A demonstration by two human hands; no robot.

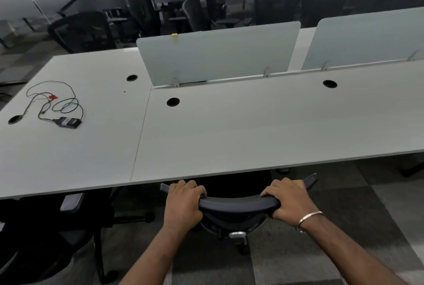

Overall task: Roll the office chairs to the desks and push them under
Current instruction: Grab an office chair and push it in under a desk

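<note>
Head view is showing the left hand (183, 202) and the right hand (291, 200) gripping the top of the office chair (238, 204), low in the middle, fingers curled over it. Its seat is already sitting under the desk (252, 128). Pushing straight and evenly is probably best. No boxes or bins are showing here.

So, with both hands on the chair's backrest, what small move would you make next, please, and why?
Probably a short, straight push forward. Both the left hand and the right hand grip the top edge of the office chair, whose seat is already partly under the white desk, while its backrest stands clear of the desk edge. Nothing visible seems to block it.
</note>
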